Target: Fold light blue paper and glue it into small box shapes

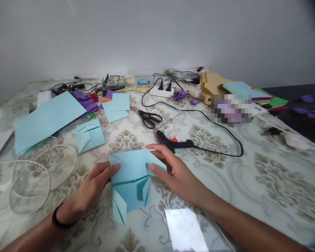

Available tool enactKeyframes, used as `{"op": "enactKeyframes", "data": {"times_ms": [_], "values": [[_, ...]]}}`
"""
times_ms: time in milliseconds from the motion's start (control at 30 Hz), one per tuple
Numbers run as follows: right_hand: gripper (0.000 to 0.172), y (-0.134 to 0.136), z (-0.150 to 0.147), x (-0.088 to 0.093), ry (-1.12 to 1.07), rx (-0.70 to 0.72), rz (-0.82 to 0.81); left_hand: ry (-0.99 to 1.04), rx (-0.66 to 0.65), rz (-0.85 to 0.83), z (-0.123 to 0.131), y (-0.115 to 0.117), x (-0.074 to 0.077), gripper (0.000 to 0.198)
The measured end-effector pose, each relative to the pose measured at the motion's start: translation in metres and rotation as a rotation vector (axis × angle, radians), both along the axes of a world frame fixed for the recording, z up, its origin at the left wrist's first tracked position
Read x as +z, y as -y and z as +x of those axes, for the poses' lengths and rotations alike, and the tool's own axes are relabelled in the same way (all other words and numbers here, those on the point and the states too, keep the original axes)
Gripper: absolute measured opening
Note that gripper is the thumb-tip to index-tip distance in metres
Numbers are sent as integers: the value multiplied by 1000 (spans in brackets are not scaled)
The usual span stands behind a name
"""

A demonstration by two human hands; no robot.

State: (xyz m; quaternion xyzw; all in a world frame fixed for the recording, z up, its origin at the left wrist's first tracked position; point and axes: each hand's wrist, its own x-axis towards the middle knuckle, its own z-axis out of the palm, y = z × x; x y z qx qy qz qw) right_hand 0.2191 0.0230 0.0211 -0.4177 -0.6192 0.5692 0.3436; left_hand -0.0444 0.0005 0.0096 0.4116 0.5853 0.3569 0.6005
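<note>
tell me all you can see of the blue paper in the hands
The light blue paper looks like thin card, creased across the middle, with raised flaps at both sides of its lower half. The left hand pinches its left edge; the right hand holds its upper right flap. Contact with the tablecloth is unclear.

Smooth matt paper sheet (131, 163), plastic glue gun (169, 143)

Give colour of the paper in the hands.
The held paper is light blue; best seen in the head view.
</note>
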Motion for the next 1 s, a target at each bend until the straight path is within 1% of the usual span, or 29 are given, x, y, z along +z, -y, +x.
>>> {"op": "enactKeyframes", "data": {"times_ms": [100, 133, 167, 233, 267, 333, 400, 500, 533, 600, 667, 733, 767, 800, 833, 867, 900, 933, 1000], "values": [[40, -3, 0, -2, -34, 33, -101, 2, -153, 34, -1, -5, 6, 40], [41, -4, 0, -3, -42, 43, -124, 1, -164, 29, -2, -6, 7, 40], [41, -5, 0, -3, -54, 47, -143, 14, -145, 20, -3, -7, 9, 42], [33, -7, 0, -3, -83, 38, -175, 98, -87, -8, -4, -9, 13, 49], [28, -9, 0, -3, -94, 34, -183, 170, -86, -29, -4, -10, 15, 54], [26, -10, -1, -2, -90, 36, -168, 305, -182, -78, -3, -12, 19, 63], [25, -9, -3, -2, -40, 45, -113, 339, -306, -94, -2, -13, 21, 66], [18, -3, -9, -3, 75, 82, -31, 201, -416, -40, 2, -10, 17, 49], [19, -1, -11, -2, 122, 104, 3, 167, -454, -38, 4, -8, 15, 44], [23, -1, -12, -1, 215, 119, 90, 149, -503, -45, 7, -5, 10, 44], [34, -7, -6, 3, 296, 55, 188, 143, -493, -30, 7, -4, 5, 48], [45, -20, 9, 6, 360, -82, 257, 146, -444, -1, 5, -5, 1, 52], [50, -28, 18, 8, 404, -157, 289, 144, -422, 16, 4, -7, 0, 50], [47, -36, 28, 8, 457, -241, 333, 129, -411, 30, 2, -8, 0, 46], [37, -44, 38, 8, 520, -268, 387, 97, -414, 37, 0, -9, 1, 40], [21, -51, 47, 7, 593, -256, 450, 50, -428, 42, -2, -10, 2, 36], [17, -57, 56, 5, 674, -231, 515, -5, -448, 40, -3, -11, 4, 35], [23, -61, 63, 2, 747, -185, 548, -53, -470, 32, -3, -11, 5, 37], [40, -64, 72, -4, 851, -109, 559, -104, -498, 18, -3, -11, 9, 42]]}}
